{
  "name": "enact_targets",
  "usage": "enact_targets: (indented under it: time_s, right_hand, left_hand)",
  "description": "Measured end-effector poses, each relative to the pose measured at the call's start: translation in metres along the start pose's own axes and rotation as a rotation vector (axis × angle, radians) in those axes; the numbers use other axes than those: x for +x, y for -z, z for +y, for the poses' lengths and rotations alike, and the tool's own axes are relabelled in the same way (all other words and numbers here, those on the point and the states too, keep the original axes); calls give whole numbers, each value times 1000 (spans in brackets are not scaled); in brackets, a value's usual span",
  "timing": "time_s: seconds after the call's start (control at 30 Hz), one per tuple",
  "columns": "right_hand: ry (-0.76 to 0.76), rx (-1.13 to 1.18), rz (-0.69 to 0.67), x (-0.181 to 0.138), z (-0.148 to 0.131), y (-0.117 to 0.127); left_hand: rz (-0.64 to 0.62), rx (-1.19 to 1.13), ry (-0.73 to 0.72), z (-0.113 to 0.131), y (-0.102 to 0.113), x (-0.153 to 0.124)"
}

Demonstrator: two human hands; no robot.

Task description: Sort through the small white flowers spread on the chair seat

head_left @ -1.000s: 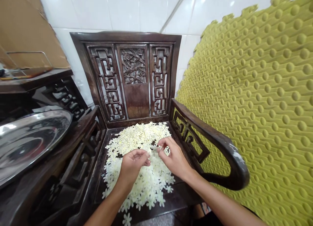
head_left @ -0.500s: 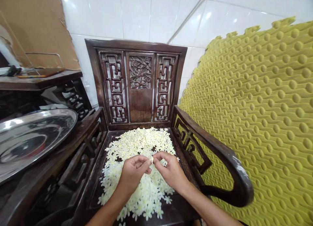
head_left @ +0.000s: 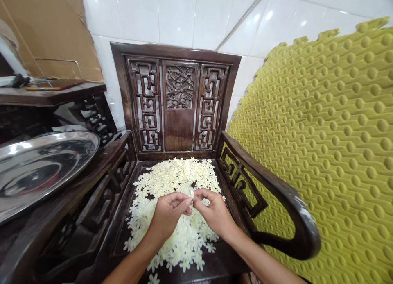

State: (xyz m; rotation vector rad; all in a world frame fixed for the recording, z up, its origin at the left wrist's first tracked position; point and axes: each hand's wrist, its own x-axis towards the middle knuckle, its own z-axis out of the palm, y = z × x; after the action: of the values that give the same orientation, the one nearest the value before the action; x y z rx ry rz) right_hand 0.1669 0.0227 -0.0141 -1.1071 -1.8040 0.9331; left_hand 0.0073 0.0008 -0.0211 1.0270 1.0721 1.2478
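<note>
My left hand (head_left: 170, 210) and my right hand (head_left: 213, 208) meet over the seat of a dark carved chair, their fingertips almost touching. Both are closed in a pinch on one small pale flower piece (head_left: 192, 193), which shows between the fingertips; its exact shape is too small to make out. Beneath and around the hands, many small white five-petalled flowers (head_left: 181, 249) lie spread over the seat. Behind the hands is a thicker, yellower heap of flowers (head_left: 181, 171). My forearms hide part of the flowers in front.
The chair's carved back (head_left: 179, 128) rises behind the heap. On the left are its armrest, a round metal tray (head_left: 80, 153) and a dark side table (head_left: 37, 96). At right stand the other armrest (head_left: 285, 194) and a yellow bumpy foam mat (head_left: 331, 124).
The camera view has shifted slightly, so the chair back sits a bit further right and higher. Both hands keep their pinch over the flowers, with the small piece now showing slightly higher between the fingertips.
</note>
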Motion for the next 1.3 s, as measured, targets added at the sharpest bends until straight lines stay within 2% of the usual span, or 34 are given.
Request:
enact_targets:
  time_s: [0.27,0.33,0.43,0.57,0.73,1.0,1.3]
  right_hand:
    - [-109,261,-64,2,6,2]
    - [-84,223,-11,0,7,2]
    - [8,47,88,-4,3,1]
    - [88,-152,83,-8,-3,0]
    - [107,-161,142,-8,-8,0]
    - [232,-243,93,-10,-12,-1]
    - [176,-202,108,-11,-11,1]
  left_hand:
    - [-28,-1,4,2,-3,0]
    - [-26,1,-2,-1,-2,1]
    - [-24,16,-20,-3,-2,2]
    - [-3,48,-33,0,-3,0]
    - [58,70,-41,5,-2,-1]
    - [-4,49,-55,0,0,1]
    - [-22,31,-68,0,-2,2]
